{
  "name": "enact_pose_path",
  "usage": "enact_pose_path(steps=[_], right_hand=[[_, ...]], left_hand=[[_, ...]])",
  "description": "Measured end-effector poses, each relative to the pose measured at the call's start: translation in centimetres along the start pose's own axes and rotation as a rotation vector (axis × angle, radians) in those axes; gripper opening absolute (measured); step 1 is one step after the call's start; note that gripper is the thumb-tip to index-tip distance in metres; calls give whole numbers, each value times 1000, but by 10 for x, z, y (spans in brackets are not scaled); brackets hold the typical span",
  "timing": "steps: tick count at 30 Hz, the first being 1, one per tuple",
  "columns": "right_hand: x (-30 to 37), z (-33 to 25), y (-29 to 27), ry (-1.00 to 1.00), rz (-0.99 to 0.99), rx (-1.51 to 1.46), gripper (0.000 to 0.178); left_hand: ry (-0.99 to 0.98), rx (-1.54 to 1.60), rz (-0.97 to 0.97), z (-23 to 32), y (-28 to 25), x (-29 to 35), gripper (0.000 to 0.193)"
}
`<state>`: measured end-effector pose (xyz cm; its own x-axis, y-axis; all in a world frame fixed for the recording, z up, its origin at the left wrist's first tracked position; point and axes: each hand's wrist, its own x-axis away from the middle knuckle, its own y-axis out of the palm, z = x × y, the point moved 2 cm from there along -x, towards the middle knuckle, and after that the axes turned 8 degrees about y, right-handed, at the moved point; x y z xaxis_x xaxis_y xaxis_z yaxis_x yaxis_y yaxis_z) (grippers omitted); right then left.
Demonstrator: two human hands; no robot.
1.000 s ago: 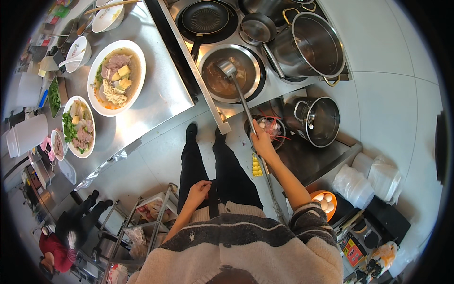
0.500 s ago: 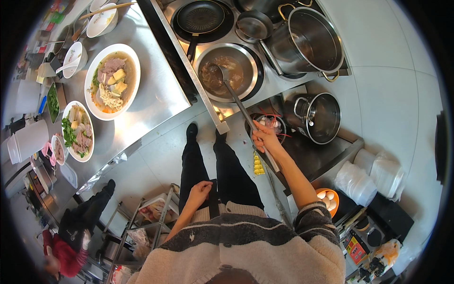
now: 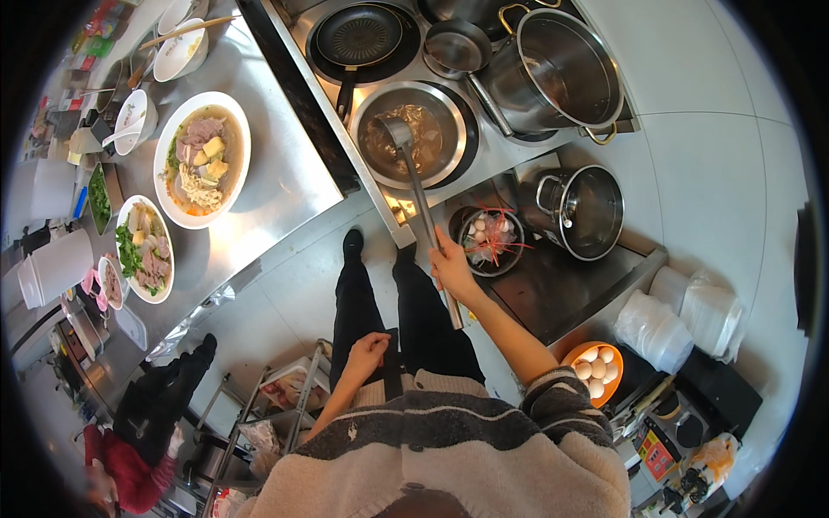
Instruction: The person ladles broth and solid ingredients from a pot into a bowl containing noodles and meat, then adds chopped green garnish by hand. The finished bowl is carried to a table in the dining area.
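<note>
My right hand (image 3: 452, 266) is closed around the long handle of a steel ladle (image 3: 423, 203). The ladle's bowl is over the brown broth (image 3: 429, 142) inside a round steel pan (image 3: 456, 112) on the stove. Whether it touches the liquid is hard to tell. Down at my waist, my left hand (image 3: 370, 352) has curled fingers beside a dark strap (image 3: 391, 363); anything inside them is hidden. On the steel counter to the left stand a large white bowl (image 3: 244, 164) of soup with meat and yellow pieces, and a smaller white bowl (image 3: 170, 289) with meat and greens.
Beside the pan are a black frying pan (image 3: 361, 33), a small saucepan (image 3: 458, 45) and a tall stockpot (image 3: 527, 78). A lower pot (image 3: 620, 207), a bowl of eggs (image 3: 596, 371) and stacked plastic containers (image 3: 652, 328) are at right. Another person (image 3: 142, 466) stands at lower left.
My right hand has moved left and slightly down with the ladle, whose handle now stands steeper. The ladle's bowl has shifted within the pan. My left hand stays at my waist.
</note>
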<state>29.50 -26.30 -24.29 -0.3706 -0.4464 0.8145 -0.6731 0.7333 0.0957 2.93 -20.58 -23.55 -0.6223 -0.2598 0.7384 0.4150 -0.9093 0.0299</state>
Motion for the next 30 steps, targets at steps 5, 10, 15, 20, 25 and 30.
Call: enact_pose_path(steps=[5,10,15,20,25,30], right_hand=[[-1,-4,-5,80,-126,-403,59],[3,-2,-20,207,-193,-655,49],[8,6,-31,240,-343,-852,43],[13,19,-50,256,-517,-1036,36],[21,35,-61,300,-506,-1169,31],[25,45,-66,339,-659,-1288,15]], left_hand=[[0,8,7,-2,0,2,24],[-21,33,3,-1,-1,2,24],[3,-7,-9,2,-3,1,23],[5,9,9,5,-5,3,23],[-11,1,6,2,-5,2,22],[16,-29,-5,0,-5,1,23]])
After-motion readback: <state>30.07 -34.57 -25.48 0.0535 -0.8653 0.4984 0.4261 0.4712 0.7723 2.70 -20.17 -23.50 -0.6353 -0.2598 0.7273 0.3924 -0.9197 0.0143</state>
